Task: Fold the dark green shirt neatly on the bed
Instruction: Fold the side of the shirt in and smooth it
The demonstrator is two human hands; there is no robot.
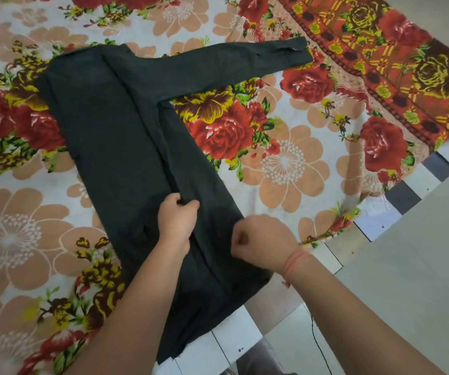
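Note:
The dark green shirt [115, 125] lies spread lengthwise on the flowered bed sheet [285, 169], its hem hanging over the bed's near edge. One long sleeve [234, 62] stretches out to the right toward the patterned border. A lengthwise fold ridge runs down the middle of the shirt. My left hand [177, 215] pinches that ridge of cloth between thumb and fingers. My right hand [264, 239], with a red thread on the wrist, has its fingers curled at the shirt's right edge; whether it holds cloth is hidden.
The bed's edge runs diagonally at the lower right, with a tiled floor [412, 266] beyond it. A red and yellow patterned blanket [380, 50] lies along the far right of the bed. A thin black cord [320, 345] trails on the floor.

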